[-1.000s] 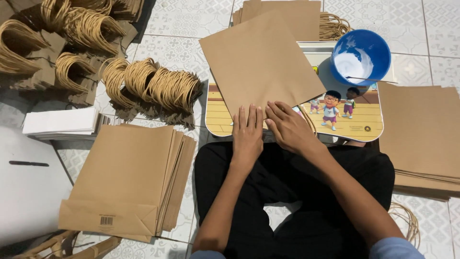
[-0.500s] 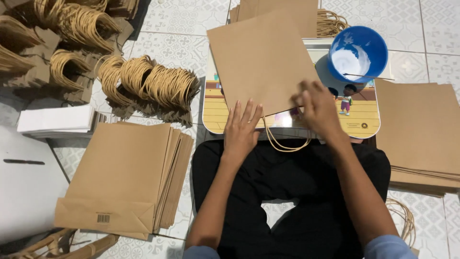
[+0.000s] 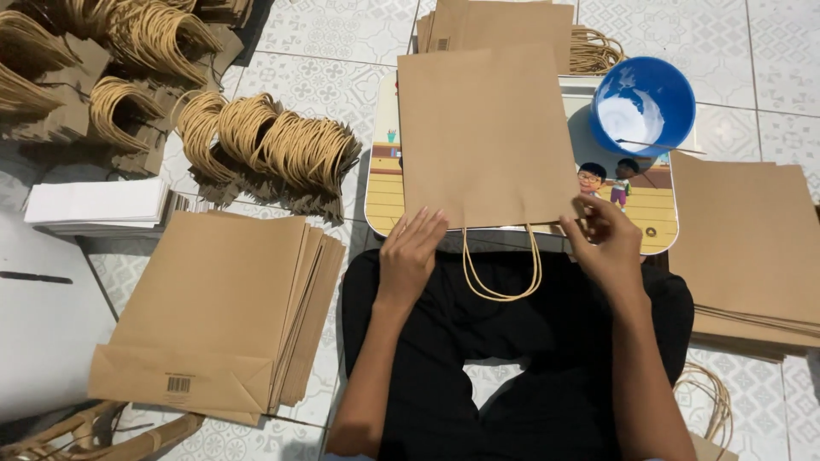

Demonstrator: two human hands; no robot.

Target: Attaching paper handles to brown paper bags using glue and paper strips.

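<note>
Now left hand [image 3: 410, 256] flat, open on paper bag [image 3: 485, 137]; right hand [image 3: 608, 243] pinches corner.

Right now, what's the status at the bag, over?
Left hand flat at the bottom edge of the paper bag. Right hand pinching its right corner. Rope handle hangs loose between them. Blue bowl close by, not touching.
</note>
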